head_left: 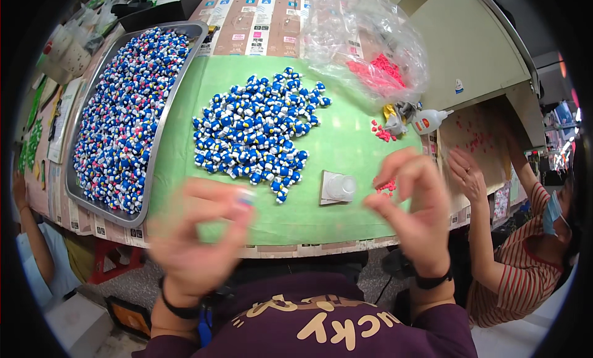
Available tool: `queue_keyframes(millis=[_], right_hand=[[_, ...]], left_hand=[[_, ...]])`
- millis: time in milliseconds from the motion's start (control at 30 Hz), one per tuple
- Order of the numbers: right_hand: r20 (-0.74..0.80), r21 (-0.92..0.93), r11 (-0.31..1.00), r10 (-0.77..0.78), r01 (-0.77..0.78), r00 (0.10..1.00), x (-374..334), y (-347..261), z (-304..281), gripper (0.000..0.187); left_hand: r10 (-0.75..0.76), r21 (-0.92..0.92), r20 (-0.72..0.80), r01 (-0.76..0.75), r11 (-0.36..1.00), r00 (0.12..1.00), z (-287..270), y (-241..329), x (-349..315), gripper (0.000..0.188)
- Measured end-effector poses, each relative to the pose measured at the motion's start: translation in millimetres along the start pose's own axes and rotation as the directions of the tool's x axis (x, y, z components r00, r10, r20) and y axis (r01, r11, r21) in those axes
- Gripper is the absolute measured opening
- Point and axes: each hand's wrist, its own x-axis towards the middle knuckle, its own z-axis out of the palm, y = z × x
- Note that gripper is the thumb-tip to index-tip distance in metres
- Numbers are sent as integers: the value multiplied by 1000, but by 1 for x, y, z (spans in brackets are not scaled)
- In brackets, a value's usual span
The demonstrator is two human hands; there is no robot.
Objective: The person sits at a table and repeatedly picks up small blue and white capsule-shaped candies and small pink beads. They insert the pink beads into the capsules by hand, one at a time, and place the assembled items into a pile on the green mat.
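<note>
Blurred by motion, my left hand pinches a small blue-and-white figure between thumb and fingertips. My right hand hovers over the green mat, thumb and curved forefinger apart with nothing seen held. Small pink pieces lie on the mat beyond that gap. Left of my right hand, a small translucent cup rests on a whitish square block. A loose heap of blue-and-white figures spreads over the mat beyond my hands.
A metal tray full of similar figures stands at left. Back right are a clear plastic bag with pink pieces, more pink pieces and a white squeeze bottle. A co-worker's hand is at right; another person's arm shows far left.
</note>
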Motion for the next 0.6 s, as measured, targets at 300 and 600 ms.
queue_keyframes(millis=[300,600], right_hand=[[-196,-163,939,270,-303,943,-21,48,-67,18],[-42,-374,883,288,-283,957,-25,81,-67,12]], left_hand=[[-150,571,-495,451,685,856,-123,-31,-2,19],[-269,455,292,115,883,918,35,-7,-4,13]])
